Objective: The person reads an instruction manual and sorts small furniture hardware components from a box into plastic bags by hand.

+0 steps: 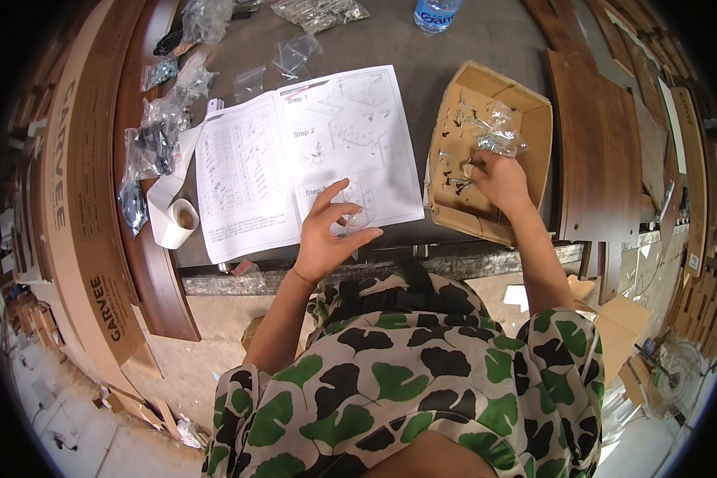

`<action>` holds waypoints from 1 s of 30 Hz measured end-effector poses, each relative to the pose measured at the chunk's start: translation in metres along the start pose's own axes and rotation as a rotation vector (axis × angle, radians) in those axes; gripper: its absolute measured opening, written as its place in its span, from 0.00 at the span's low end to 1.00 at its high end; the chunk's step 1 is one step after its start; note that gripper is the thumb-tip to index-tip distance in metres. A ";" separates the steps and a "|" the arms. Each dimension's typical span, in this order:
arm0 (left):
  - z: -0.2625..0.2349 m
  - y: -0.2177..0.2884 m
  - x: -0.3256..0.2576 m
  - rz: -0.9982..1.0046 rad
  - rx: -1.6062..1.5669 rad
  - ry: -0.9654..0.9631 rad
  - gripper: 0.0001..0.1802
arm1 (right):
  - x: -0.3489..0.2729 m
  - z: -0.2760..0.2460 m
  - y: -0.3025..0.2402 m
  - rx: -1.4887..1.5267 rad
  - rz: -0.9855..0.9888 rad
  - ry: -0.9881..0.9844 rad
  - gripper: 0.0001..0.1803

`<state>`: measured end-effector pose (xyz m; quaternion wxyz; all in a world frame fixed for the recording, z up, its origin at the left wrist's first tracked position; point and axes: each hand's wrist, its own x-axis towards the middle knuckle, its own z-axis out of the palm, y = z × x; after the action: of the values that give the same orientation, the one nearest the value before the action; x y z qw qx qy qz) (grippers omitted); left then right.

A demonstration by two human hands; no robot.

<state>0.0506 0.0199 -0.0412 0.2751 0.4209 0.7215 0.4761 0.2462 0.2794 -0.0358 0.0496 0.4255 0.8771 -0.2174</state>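
Observation:
My left hand point(329, 239) hovers over the lower part of an open instruction booklet point(247, 171) with line drawings. Its thumb and curled fingers hold a small clear plastic bag point(360, 218); whether anything lies inside is hard to see. My right hand point(502, 182) reaches into a shallow cardboard box point(535, 127), fingertips pinched together among loose screws point(454, 182). What those fingertips grip, if anything, is hidden. Beside that hand in the box, a clear bag of metal fittings point(502, 137) lies crumpled.
Bagged hardware point(155, 147) and a paper cup point(175, 223) line the table's left side. A water bottle point(436, 14) stands at the far edge. Brown wooden panels point(593, 151) flank the table on the right, with a long cardboard carton point(84, 175) at left.

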 end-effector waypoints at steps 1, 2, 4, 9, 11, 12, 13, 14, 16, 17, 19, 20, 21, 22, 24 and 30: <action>0.000 0.001 0.001 -0.005 -0.003 -0.004 0.22 | 0.002 0.006 0.001 -0.025 -0.003 0.021 0.12; 0.001 0.002 0.002 -0.009 -0.005 -0.008 0.22 | 0.004 0.011 0.003 -0.050 -0.005 0.041 0.12; 0.002 0.004 0.003 -0.007 -0.005 -0.009 0.22 | 0.005 0.013 0.000 -0.013 -0.019 0.046 0.11; -0.001 0.007 0.004 -0.007 0.030 -0.019 0.21 | -0.007 0.013 0.004 0.708 0.065 -0.039 0.11; -0.001 0.000 0.001 -0.003 0.010 0.013 0.21 | -0.015 -0.009 0.003 1.420 0.357 -0.159 0.10; 0.000 -0.003 -0.001 -0.002 0.000 0.023 0.21 | -0.019 -0.021 0.008 1.696 0.276 -0.188 0.12; -0.001 -0.002 -0.001 -0.012 0.003 0.008 0.21 | -0.023 -0.036 0.010 1.754 0.246 -0.165 0.12; -0.001 0.001 -0.001 -0.023 0.007 -0.005 0.21 | -0.027 -0.050 0.011 1.812 0.215 -0.143 0.11; 0.000 0.003 0.000 -0.019 0.003 -0.031 0.20 | -0.028 -0.064 0.028 1.687 0.233 -0.069 0.12; 0.002 0.001 0.000 -0.011 0.000 -0.039 0.20 | -0.020 -0.069 0.043 1.507 0.280 -0.031 0.14; 0.005 0.003 0.004 0.008 -0.009 -0.055 0.20 | -0.007 -0.066 0.055 1.044 0.211 0.064 0.17; 0.007 0.008 0.007 0.019 -0.016 -0.062 0.20 | -0.001 -0.059 0.055 0.759 0.104 0.117 0.18; 0.008 0.012 0.009 0.026 -0.016 -0.062 0.20 | 0.003 -0.053 0.049 0.475 -0.006 0.159 0.19; 0.008 0.014 0.010 0.032 -0.014 -0.061 0.20 | 0.003 -0.063 0.026 0.238 0.062 0.004 0.21; 0.008 0.016 0.010 0.047 -0.013 -0.060 0.20 | 0.010 -0.049 0.013 -0.142 0.101 -0.038 0.18; 0.002 0.015 0.001 0.010 0.023 -0.049 0.22 | 0.040 -0.020 0.018 -0.074 0.048 -0.044 0.17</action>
<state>0.0570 0.0244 -0.0285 0.2856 0.4390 0.7179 0.4587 0.2367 0.3271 -0.0345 0.0896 0.4393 0.8728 -0.1928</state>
